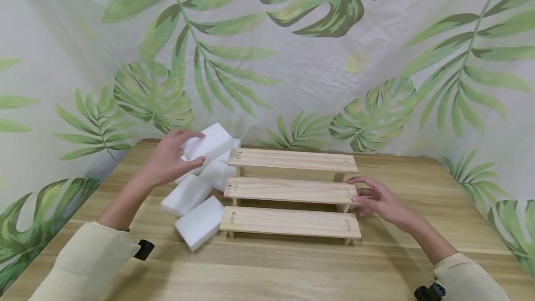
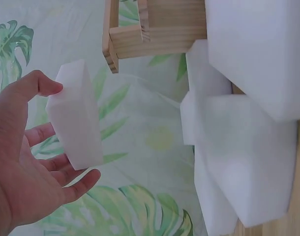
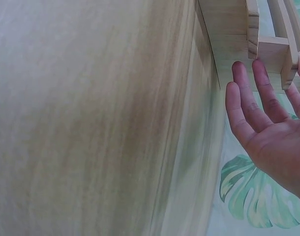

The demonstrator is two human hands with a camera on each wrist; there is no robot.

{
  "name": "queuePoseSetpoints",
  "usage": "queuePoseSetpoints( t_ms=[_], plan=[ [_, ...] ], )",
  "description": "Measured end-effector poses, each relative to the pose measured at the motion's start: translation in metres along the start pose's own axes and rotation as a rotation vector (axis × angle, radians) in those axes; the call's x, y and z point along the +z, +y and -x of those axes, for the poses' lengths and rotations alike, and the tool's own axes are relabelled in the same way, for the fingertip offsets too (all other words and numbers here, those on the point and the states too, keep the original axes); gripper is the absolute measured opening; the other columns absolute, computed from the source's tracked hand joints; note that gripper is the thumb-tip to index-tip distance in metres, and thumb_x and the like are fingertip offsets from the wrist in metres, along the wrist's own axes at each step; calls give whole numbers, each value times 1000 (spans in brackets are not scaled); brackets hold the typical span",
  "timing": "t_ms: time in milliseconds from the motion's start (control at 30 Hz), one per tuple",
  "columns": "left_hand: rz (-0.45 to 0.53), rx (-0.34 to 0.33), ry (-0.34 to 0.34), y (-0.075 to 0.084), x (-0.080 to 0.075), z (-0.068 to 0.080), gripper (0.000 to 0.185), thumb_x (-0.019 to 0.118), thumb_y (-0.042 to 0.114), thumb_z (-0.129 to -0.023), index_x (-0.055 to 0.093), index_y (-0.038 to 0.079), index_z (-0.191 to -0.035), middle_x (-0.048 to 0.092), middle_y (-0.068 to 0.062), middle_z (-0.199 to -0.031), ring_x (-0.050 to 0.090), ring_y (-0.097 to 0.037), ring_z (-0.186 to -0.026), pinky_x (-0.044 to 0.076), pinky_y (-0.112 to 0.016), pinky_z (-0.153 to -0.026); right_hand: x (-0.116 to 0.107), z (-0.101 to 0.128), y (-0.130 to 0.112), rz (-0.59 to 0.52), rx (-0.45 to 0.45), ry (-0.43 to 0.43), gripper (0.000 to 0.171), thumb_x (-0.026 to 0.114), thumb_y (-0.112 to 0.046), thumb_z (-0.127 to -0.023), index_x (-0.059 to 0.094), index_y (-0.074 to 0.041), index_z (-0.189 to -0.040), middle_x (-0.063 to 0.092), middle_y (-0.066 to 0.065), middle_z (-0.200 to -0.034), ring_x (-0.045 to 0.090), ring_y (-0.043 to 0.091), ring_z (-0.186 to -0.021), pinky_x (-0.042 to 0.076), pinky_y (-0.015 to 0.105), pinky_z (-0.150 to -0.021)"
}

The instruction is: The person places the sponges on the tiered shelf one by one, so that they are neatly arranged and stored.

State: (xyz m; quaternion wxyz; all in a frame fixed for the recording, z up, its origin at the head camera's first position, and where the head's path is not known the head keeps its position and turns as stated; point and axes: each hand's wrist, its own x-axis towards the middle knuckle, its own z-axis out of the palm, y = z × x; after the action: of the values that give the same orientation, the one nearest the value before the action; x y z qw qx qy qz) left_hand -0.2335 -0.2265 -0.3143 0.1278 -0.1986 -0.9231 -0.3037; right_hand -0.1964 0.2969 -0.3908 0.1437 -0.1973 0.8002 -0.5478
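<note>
My left hand (image 1: 169, 157) pinches a white foam block (image 1: 213, 140) between thumb and fingers, above a pile of similar white blocks (image 1: 188, 194). In the left wrist view the held foam block (image 2: 76, 115) is tilted, with the lower fingers spread beneath it. My right hand (image 1: 378, 203) is at the right end of a three-tier wooden rack (image 1: 288, 189), thumb and index finger pinching the middle board's end. In the right wrist view the other fingers (image 3: 248, 103) of that hand extend beside the rack's end.
The rack stands on a wood-grain table (image 1: 267, 268), just right of the foam pile. A leaf-print curtain (image 1: 292, 73) hangs behind the table. Black wrist cameras sit at the left cuff (image 1: 144, 250) and the right cuff (image 1: 430, 291).
</note>
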Motion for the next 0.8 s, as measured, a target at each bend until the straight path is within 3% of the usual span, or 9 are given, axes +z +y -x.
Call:
queuePoseSetpoints(
  t_ms=[267, 800],
  plan=[
    [69, 18, -17, 14, 11, -11, 51, 77, 19, -88, 64, 2, -134, 52, -27, -132, 51, -41, -113, 45, -54, -88, -1, 0, 1, 13, 11, 2, 48, 58, -15, -107, 39, 1, -148, 64, 18, -112, 72, 33, -105, 60, 48, -81],
    [152, 66, -54, 26, 31, -23, 46, 76, 13, -89, 65, 2, -133, 52, -24, -133, 51, -40, -119, 44, -56, -96, -1, 0, -4, 10, 7, -11, 49, 57, -14, -107, 38, 2, -149, 65, 17, -110, 72, 29, -103, 60, 48, -80]
  ],
)
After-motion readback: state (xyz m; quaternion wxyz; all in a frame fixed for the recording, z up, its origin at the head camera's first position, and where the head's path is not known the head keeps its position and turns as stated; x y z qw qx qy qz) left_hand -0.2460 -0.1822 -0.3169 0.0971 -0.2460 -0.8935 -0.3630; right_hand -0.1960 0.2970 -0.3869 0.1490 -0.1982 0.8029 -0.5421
